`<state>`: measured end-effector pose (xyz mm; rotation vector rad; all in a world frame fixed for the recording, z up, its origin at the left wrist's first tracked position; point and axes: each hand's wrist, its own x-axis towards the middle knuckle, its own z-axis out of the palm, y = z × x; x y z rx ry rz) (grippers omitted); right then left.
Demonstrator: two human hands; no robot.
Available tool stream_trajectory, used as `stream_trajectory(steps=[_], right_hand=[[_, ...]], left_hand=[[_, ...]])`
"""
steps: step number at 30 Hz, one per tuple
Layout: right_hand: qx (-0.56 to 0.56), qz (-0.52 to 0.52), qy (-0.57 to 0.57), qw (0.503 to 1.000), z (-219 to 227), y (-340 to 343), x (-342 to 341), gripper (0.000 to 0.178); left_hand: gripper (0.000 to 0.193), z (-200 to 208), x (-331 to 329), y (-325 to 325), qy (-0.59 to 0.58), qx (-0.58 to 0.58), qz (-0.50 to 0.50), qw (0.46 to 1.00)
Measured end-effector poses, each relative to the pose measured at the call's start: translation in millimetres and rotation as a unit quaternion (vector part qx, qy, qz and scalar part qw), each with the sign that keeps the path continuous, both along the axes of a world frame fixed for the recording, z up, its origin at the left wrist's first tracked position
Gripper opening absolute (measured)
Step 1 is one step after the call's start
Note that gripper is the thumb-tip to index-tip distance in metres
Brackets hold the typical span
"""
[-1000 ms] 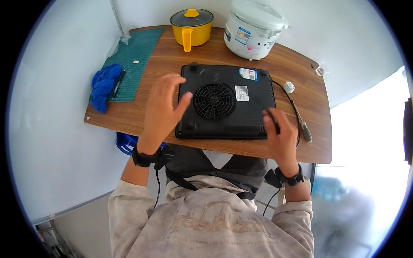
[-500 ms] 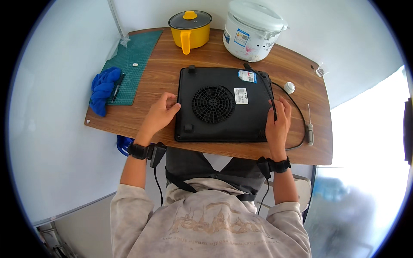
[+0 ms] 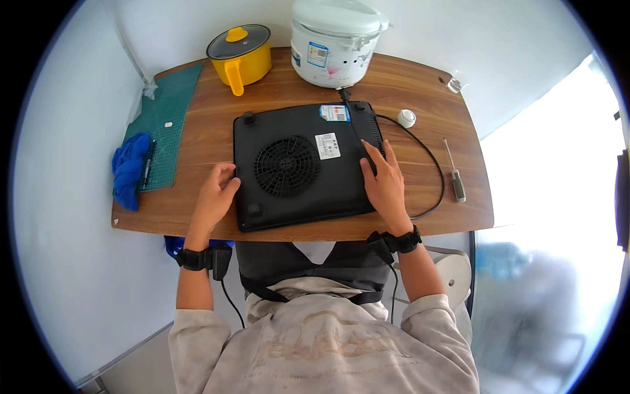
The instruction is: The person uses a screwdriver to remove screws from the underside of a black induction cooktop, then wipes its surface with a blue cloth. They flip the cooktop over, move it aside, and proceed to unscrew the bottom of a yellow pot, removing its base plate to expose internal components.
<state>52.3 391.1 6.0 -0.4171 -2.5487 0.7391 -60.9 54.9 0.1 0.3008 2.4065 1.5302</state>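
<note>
Both hands are resting open on an upturned black cooker [image 3: 305, 164] lying at the centre of the counter [image 3: 420, 85]: my left hand [image 3: 213, 197] is touching its left edge, my right hand [image 3: 384, 184] is lying flat on its right edge. At right, a screwdriver [image 3: 454, 174] is lying beside the cord [image 3: 430, 157].
</note>
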Motion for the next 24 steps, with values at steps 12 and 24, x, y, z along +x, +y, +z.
stream_trajectory(steps=[12,24], right_hand=[[0.036,0.016,-0.018,0.999,-2,-6,0,0.037],[0.059,0.058,0.009,0.997,-8,3,1,0.045]], left_hand=[[0.031,-5,14,1,-0.050,0.130,0.027,0.990],[0.039,1,11,12,-0.001,0.008,-0.013,1.000]])
